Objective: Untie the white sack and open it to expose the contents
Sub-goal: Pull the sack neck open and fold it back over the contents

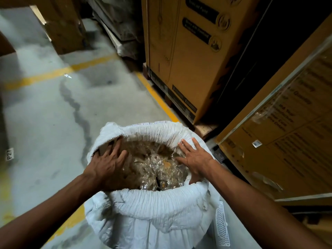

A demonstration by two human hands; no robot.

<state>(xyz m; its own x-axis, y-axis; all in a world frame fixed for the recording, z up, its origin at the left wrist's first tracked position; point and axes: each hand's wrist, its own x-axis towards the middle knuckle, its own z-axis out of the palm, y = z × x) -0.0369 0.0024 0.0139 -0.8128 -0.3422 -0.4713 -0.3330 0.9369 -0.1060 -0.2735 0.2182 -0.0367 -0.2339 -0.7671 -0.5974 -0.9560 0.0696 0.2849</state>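
Head camera view: a person's left hand (108, 161) lies flat with fingers spread over the left inner rim of the white sack (152, 209), fingertips reaching to the rolled edge and gripping nothing. Opposite it, the right hand (195, 158) rests palm down with fingers (186, 145) splayed wide against the right side of the rim, also closed on nothing. Both bare forearms run down to the lower corners. The sack stands directly below and between the hands, its woven white fabric rolled down into a thick, pleated collar around a wide round mouth. Between the two hands, crinkled clear plastic wrapping (154, 168) glints over brownish contents; what those contents are cannot be told. Beyond the left fingertips stretches a stained grey concrete floor (45, 114) crossed by worn yellow painted lines (59, 71), with a small white tag reading "P27" (9, 154) well off to the left. Beyond the right fingertips stands a tall tan cardboard carton (188, 56) on a wooden pallet (203, 129), printed with black labels too blurred to read fully. To the right of that hand leans another cardboard box (287, 132) under glossy film, its black print illegible.
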